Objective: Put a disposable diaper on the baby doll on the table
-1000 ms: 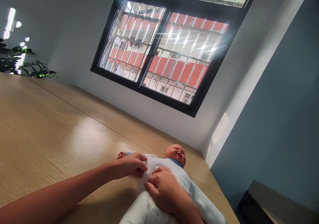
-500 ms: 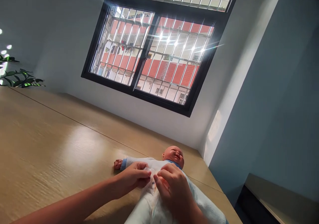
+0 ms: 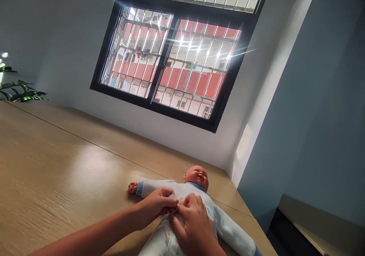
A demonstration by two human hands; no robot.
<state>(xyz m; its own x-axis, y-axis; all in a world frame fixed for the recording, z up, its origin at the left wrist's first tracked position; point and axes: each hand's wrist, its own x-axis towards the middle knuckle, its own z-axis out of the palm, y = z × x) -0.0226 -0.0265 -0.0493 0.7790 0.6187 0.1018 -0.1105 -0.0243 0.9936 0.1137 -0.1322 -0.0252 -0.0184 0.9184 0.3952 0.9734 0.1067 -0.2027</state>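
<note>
A baby doll [image 3: 234,225] in a white outfit with blue cuffs and collar lies on its back on the table, its head away from me. Around its waist is a white diaper [image 3: 210,212] with faint coloured print. My left hand [image 3: 159,203] pinches a thin whitish edge of the diaper between thumb and forefinger, over the doll's belly. Close beside it, my right hand [image 3: 194,220] has its fingers bent and gripping the diaper's front, which it largely covers. The two hands' fingertips almost meet.
The wooden table [image 3: 71,195] spreads to the left, with a seam across it. A barred window [image 3: 162,64] is in the wall behind. Plant leaves [image 3: 23,90] show at the far left. A dark-fronted piece of furniture [image 3: 291,229] stands at the lower right, beyond the table edge.
My left hand has shifted slightly right, towards the right hand. My right hand has moved a little left and down, uncovering more of the diaper's printed side. The view has shifted slightly.
</note>
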